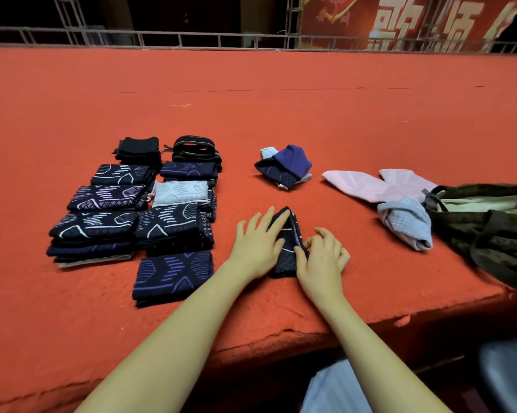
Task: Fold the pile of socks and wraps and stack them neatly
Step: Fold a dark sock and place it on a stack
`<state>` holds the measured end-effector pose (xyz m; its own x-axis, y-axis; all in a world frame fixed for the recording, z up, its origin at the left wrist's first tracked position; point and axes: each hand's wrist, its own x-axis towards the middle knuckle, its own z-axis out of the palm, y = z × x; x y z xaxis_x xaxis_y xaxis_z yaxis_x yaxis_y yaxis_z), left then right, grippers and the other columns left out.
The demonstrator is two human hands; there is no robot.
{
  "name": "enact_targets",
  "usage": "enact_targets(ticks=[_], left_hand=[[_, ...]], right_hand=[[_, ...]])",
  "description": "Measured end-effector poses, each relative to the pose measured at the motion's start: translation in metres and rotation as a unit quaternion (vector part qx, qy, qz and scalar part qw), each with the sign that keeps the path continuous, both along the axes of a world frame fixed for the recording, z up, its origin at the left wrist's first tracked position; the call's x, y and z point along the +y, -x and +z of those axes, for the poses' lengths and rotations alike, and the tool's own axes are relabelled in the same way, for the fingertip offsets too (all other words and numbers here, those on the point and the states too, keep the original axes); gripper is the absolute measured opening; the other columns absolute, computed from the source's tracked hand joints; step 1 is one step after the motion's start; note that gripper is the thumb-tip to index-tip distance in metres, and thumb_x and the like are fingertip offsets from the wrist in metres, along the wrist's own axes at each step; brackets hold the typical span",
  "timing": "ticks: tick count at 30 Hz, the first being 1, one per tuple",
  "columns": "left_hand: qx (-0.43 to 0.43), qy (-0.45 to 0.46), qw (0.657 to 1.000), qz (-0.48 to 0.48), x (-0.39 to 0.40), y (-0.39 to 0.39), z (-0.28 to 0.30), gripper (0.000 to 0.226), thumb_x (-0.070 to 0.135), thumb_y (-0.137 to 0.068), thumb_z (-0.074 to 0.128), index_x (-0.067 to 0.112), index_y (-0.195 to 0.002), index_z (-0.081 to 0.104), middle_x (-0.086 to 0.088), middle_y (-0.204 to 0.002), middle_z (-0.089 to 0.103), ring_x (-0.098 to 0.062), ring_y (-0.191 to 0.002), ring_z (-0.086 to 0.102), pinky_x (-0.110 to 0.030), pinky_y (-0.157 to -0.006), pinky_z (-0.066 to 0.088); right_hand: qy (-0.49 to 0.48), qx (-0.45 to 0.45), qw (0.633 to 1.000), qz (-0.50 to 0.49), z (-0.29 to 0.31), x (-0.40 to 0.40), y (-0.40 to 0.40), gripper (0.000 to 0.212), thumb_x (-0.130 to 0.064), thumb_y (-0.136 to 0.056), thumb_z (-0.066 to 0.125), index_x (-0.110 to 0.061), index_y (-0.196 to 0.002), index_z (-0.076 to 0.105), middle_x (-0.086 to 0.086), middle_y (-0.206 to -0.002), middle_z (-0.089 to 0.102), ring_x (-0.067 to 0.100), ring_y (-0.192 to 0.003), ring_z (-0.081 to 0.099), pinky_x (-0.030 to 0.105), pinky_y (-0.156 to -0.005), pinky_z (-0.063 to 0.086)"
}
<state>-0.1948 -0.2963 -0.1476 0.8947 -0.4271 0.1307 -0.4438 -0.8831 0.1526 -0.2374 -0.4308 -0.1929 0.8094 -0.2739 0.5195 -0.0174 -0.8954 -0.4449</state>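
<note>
A dark navy patterned sock [287, 248] lies on the red carpeted platform [281, 114] near its front edge. My left hand [258, 244] rests flat on the sock's left side with fingers straight. My right hand [322, 257] has curled fingertips pinching the sock's right edge. To the left stand several stacks of folded dark patterned socks [132, 210], with black wraps [196, 149] behind them. Unfolded items lie further out: a blue and navy bundle [285, 166], pink socks [379, 184] and a pale blue sock [406, 226].
A camouflage bag [489, 228] sits open at the right edge of the platform. A metal railing [191, 37] and a red banner [400, 19] run along the back. The platform's front edge drops off just under my forearms.
</note>
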Motion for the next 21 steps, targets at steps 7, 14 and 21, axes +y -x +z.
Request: enact_targets(ticks=[7,14,21], left_hand=[[-0.155,-0.034,0.982,-0.099,0.035,-0.004,0.032,0.046,0.036,-0.097,0.029,0.025,-0.136,0.051,0.000,-0.154,0.031,-0.034,-0.137,0.033,-0.052,-0.102,0.030],[-0.254,0.020,0.960,-0.119,0.078,0.000,0.037,0.036,0.037,-0.090,0.039,0.022,-0.105,0.068,0.003,-0.092,0.063,-0.027,-0.091,0.054,-0.038,-0.082,0.031],[-0.398,0.135,0.903,-0.092,0.118,0.025,0.041,0.018,0.029,-0.088,0.053,0.026,-0.105,0.058,0.005,-0.091,0.064,-0.020,-0.097,0.043,-0.029,-0.077,0.016]], right_hand=[[-0.047,-0.113,0.981,0.148,0.023,0.011,0.004,0.020,-0.027,-0.086,0.046,-0.011,-0.091,0.056,0.010,-0.120,0.056,0.016,-0.113,0.043,0.022,-0.088,0.018],[-0.021,-0.161,0.968,0.189,0.042,0.030,0.003,0.010,-0.028,-0.087,0.049,-0.025,-0.096,0.047,0.004,-0.116,0.058,0.014,-0.106,0.048,0.024,-0.088,0.020],[0.005,-0.187,0.956,0.228,0.058,0.061,0.003,0.021,-0.034,-0.087,0.055,-0.025,-0.105,0.059,-0.009,-0.100,0.066,0.009,-0.093,0.056,0.029,-0.079,0.020]])
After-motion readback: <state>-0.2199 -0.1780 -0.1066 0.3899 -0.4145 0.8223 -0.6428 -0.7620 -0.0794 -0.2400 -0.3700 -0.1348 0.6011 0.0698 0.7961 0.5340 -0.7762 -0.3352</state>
